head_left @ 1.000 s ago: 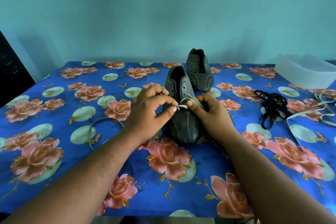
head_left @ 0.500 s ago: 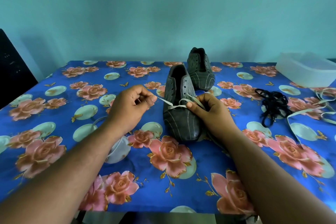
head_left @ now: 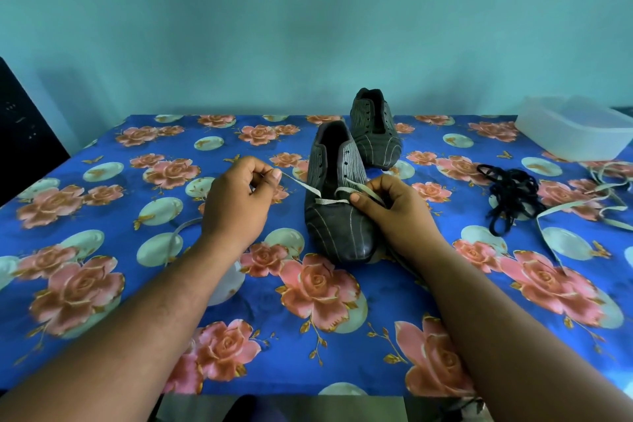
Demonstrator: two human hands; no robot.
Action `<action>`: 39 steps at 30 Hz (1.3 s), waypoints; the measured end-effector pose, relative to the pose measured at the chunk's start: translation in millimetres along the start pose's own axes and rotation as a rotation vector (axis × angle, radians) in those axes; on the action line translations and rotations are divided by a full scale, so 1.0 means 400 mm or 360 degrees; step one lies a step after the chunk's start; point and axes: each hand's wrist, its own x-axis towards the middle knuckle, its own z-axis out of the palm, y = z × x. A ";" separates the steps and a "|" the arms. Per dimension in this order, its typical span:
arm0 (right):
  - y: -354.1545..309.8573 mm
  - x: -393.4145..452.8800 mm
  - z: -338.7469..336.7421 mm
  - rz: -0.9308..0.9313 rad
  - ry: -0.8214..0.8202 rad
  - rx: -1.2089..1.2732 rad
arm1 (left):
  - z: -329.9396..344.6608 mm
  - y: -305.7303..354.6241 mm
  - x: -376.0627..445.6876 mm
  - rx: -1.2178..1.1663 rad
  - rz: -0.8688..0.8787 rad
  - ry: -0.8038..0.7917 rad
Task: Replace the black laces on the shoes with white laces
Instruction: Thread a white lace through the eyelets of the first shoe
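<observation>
One white lace (head_left: 328,201) crosses the lowest eyelets of the near shoe (head_left: 337,202) at table centre. Left hand (head_left: 236,202) pinches one end, drawn taut leftward; right hand (head_left: 394,209) pinches the other beside the tongue. Advice: even both ends before crossing (upper eyelets remain empty). Black laces (head_left: 510,192) lie right.

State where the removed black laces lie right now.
In the head view, the black laces lie bundled on the tablecloth, right of the near shoe, beside a loose white lace.

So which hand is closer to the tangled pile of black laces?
Right. The right hand sits at the near shoe, beside the tangled pile of black laces; the left hand is beyond the shoe.
</observation>
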 end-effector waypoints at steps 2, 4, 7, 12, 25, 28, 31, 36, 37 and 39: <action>-0.002 0.000 0.000 -0.0012 -0.0007 0.0038 | -0.001 0.001 0.007 0.0026 -0.0012 -0.0139; 0.002 0.005 -0.002 -0.0013 0.0063 0.0080 | -0.003 -0.006 0.012 0.0209 0.0020 -0.0269; 0.014 0.021 -0.011 -0.0058 0.0245 -0.0069 | -0.005 -0.010 0.008 0.0557 0.0199 -0.0231; -0.001 0.011 -0.017 -0.0657 0.0501 -0.0591 | 0.015 0.048 -0.024 0.0606 0.0892 -0.0174; 0.010 0.008 0.001 -0.0817 0.0145 -0.0716 | 0.037 0.048 -0.018 0.0868 0.1354 0.0100; 0.013 0.007 0.000 -0.0805 0.0138 -0.0705 | 0.046 0.037 -0.028 0.0812 0.1297 0.0157; 0.013 0.008 0.002 -0.0788 0.0127 -0.0677 | 0.047 0.026 -0.020 0.0691 0.1157 0.0030; 0.013 0.009 0.005 -0.0762 0.0121 -0.0644 | 0.029 0.013 -0.008 0.0714 0.1232 -0.0131; 0.014 0.009 0.006 -0.0757 0.0117 -0.0644 | 0.026 0.009 -0.005 0.0735 0.1260 -0.0148; 0.014 0.008 0.005 -0.0748 0.0113 -0.0650 | 0.020 0.006 0.001 0.0757 0.1301 -0.0159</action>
